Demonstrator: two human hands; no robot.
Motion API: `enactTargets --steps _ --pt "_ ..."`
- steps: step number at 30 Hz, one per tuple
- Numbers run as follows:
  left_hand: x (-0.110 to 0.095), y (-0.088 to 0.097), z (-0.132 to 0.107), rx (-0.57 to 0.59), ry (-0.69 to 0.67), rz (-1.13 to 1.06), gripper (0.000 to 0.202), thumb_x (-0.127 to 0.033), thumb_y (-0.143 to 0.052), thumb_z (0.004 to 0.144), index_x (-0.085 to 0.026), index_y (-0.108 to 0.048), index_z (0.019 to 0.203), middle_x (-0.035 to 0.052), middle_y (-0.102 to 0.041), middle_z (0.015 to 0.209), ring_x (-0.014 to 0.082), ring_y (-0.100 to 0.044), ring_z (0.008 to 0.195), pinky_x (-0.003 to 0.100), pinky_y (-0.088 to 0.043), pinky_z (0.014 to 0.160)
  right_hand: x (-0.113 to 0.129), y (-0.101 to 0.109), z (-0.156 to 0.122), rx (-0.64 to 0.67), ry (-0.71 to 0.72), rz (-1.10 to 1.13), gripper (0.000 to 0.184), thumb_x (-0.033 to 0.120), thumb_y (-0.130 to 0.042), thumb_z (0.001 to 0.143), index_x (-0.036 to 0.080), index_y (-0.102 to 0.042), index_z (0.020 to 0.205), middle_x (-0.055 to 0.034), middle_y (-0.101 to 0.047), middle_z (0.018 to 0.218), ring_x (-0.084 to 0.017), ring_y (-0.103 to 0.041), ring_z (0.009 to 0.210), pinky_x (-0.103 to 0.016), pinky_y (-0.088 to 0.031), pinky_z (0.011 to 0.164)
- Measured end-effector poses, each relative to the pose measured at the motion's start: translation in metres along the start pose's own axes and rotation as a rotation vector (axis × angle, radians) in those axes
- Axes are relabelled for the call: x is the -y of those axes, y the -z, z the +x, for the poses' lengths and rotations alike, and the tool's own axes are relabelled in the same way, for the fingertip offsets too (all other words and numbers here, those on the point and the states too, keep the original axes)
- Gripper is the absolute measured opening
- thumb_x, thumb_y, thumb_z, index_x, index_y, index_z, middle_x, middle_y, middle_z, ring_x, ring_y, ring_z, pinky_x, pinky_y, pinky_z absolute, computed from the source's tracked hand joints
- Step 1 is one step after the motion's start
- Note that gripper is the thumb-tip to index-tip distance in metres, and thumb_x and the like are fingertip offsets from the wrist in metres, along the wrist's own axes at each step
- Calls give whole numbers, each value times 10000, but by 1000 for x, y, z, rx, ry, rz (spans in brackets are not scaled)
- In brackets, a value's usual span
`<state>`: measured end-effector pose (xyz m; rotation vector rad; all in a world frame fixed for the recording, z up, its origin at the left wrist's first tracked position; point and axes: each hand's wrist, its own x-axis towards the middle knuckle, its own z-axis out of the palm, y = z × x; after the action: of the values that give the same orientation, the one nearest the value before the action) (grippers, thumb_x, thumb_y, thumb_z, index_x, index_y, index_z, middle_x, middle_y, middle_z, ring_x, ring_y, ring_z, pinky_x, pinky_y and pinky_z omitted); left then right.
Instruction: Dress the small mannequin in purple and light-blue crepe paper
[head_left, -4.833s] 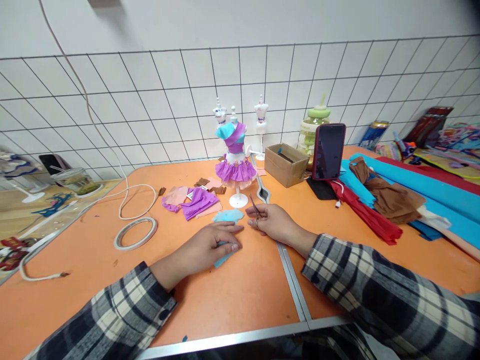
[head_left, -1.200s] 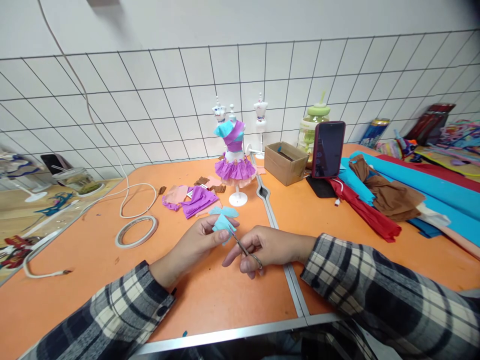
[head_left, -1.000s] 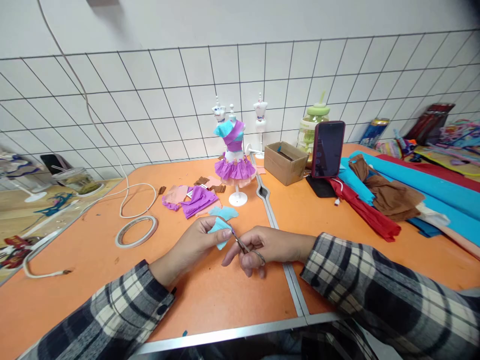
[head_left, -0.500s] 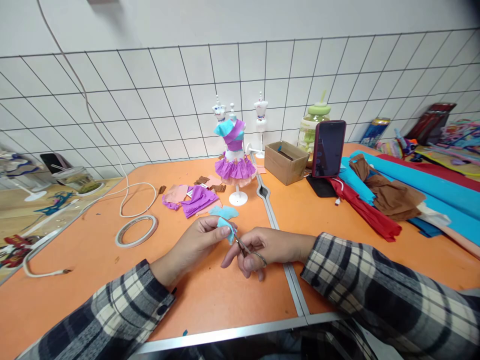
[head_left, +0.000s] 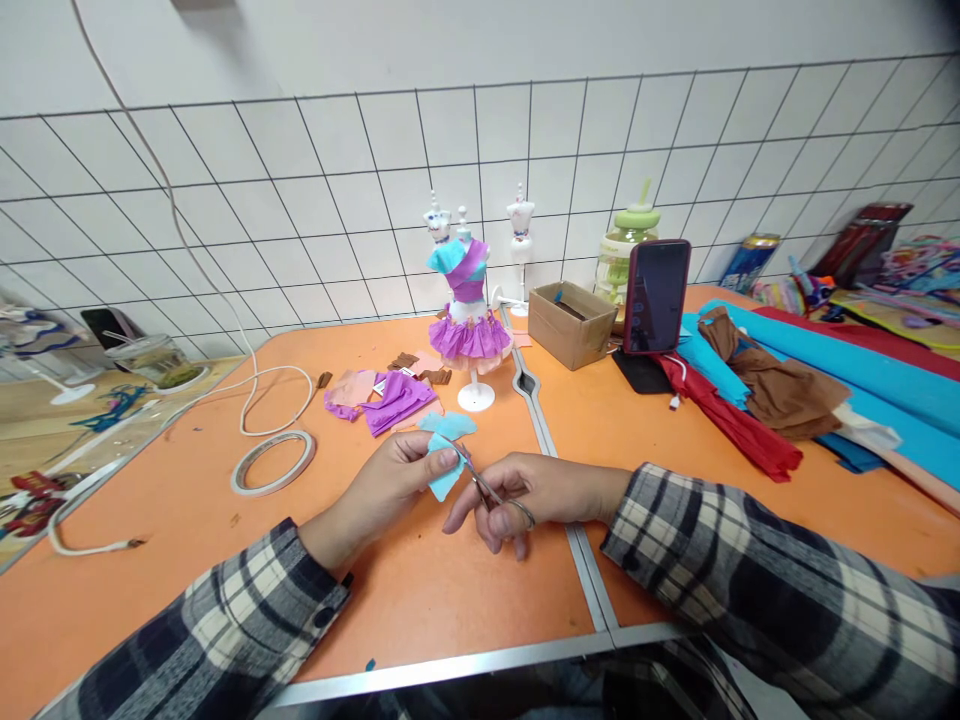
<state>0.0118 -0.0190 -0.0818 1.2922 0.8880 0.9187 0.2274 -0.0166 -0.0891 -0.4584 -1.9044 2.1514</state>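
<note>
Between thumb and fingers, my left hand (head_left: pixel 401 480) pinches a small piece of light blue crepe paper (head_left: pixel 445 481). My right hand (head_left: pixel 517 495) has its fingers in the loops of small metal scissors (head_left: pixel 486 488), whose blades reach the upper edge of that piece. Just beyond my left fingertips, another light blue scrap (head_left: pixel 457 424) lies on the table. Behind it stands a miniature dress form (head_left: pixel 476 393) dressed in a purple and blue top (head_left: pixel 469 270) and a ruffled purple skirt (head_left: pixel 470 342).
Purple crepe paper (head_left: pixel 397 402) and a tape roll (head_left: pixel 273 463) lie on the left, near a white cable (head_left: pixel 277 368). A cardboard box (head_left: pixel 571 325), a propped phone (head_left: pixel 658 297) and a drink jar (head_left: pixel 637 225) stand at the back. Coloured paper (head_left: pixel 799 385) is piled right.
The blue piece in my left hand has turned, and more of it now hangs below my thumb. The scissor blades lie across its upper edge. Both hands have barely moved.
</note>
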Motion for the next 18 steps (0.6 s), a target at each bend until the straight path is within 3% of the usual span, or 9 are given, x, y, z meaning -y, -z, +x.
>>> enactTargets --steps 4,10,15,18 --pt "-1 0 -1 28 -12 36 308 -466 -813 710 -163 -755 720 24 -627 678 136 -516 645 263 -396 609 0 0 0 3 -16 -5 692 631 -730 735 151 -661 1228 -13 -596 801 -97 -591 649 -212 -550 553" --pt "-8 -2 -2 106 -52 98 325 -478 -756 767 -158 -758 714 60 -629 866 169 -557 759 289 -444 688 6 0 -1 33 -50 9 751 660 -720 722 124 -644 1242 -12 -582 796 -90 -572 639 -220 -564 553" --pt "-7 1 -2 130 -49 147 343 -500 -748 770 -158 -767 749 63 -661 776 178 -569 738 307 -456 718 6 -1 -1 38 -53 22 735 654 -728 716 120 -654 1216 -10 -583 781 -96 -574 652 -220 -563 545" --pt "-4 4 -1 92 -48 155 352 -509 -750 766 -158 -773 761 60 -677 732 172 -570 700 300 -451 689 2 -1 -1 8 -25 39 619 583 -744 748 125 -678 1159 21 -553 712 -88 -579 620 -221 -562 560"
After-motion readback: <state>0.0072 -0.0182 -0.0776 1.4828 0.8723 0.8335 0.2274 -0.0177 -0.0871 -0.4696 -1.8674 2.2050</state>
